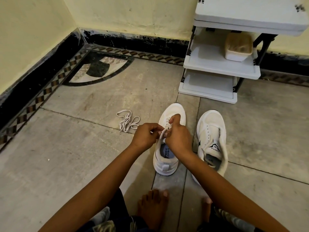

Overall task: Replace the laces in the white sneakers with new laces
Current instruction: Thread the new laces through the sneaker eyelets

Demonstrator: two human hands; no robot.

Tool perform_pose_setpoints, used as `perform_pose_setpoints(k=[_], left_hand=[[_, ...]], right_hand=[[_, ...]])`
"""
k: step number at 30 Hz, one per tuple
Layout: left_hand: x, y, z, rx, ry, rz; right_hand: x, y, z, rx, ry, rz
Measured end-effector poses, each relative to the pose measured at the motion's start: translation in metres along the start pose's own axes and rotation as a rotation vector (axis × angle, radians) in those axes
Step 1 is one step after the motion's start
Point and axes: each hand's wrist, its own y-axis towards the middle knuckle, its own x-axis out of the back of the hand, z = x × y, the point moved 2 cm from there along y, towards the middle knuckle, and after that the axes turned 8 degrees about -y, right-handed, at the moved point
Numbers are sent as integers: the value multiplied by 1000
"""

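Note:
Two white sneakers stand on the floor in front of me. The left sneaker (pixel 164 158) has a white lace (pixel 161 135) threaded through its eyelets. My left hand (pixel 145 136) pinches one end of that lace beside the shoe's tongue. My right hand (pixel 177 136) grips the lace over the upper eyelets, thumb pointing toward the toe. The right sneaker (pixel 212 139) stands apart to the right with bare eyelets and no lace in it. A loose white lace (pixel 127 121) lies in a tangle on the floor to the left of the shoes.
A white plastic shoe rack (pixel 219 67) stands against the far wall at the right, with a white box (pixel 238 47) on its middle shelf. My bare feet (pixel 153 210) rest on the stone floor just below the shoes. Walls meet in a corner at the far left.

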Motion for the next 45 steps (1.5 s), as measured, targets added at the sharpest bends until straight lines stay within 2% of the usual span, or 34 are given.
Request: perform_pose_setpoints(k=[4,9,14,17,19,22,24,25,27,28,30,31,33,37,41,43,45], left_hand=[[2,5,1,-19,32,18],[-2,7,2,-55,118,-42],[-7,2,2,-131,154,-199],[-2,2,-15,-74,-126,-267],[10,4,-36,-17,-464,-281],[58,13,-69,-144,-1012,-328],[88,21,-81,-185,-1180,-426],[93,25,-80,-135,-1120,-483],[82,25,-69,31,-670,-512],[68,23,-57,98,-388,-451],[34,16,-28,181,42,-170],[19,12,-17,204,170,-28],[5,5,-7,194,205,69],[8,3,-19,225,-171,-35],[55,11,-51,225,-927,-164],[79,14,-62,215,-1012,-164],[84,12,-62,226,-881,-180]], right_hand=[[-2,1,-1,-24,-50,-38],[1,1,-15,63,-89,-141],[-6,5,-53,187,-175,183],[-7,7,-60,226,-193,161],[-6,7,-61,228,-190,161],[-7,7,-61,233,-178,166],[-8,7,-62,223,-152,159],[-8,7,-63,216,-141,155],[-7,8,-63,207,-124,151],[-7,7,-63,203,-114,156],[-6,7,-63,190,-77,149],[-5,7,-64,179,-55,139],[-5,9,-62,161,-27,117],[-5,8,-61,147,-61,142],[-5,8,-61,143,-77,158],[-6,8,-61,140,-91,156],[-5,7,-60,135,-84,165]])
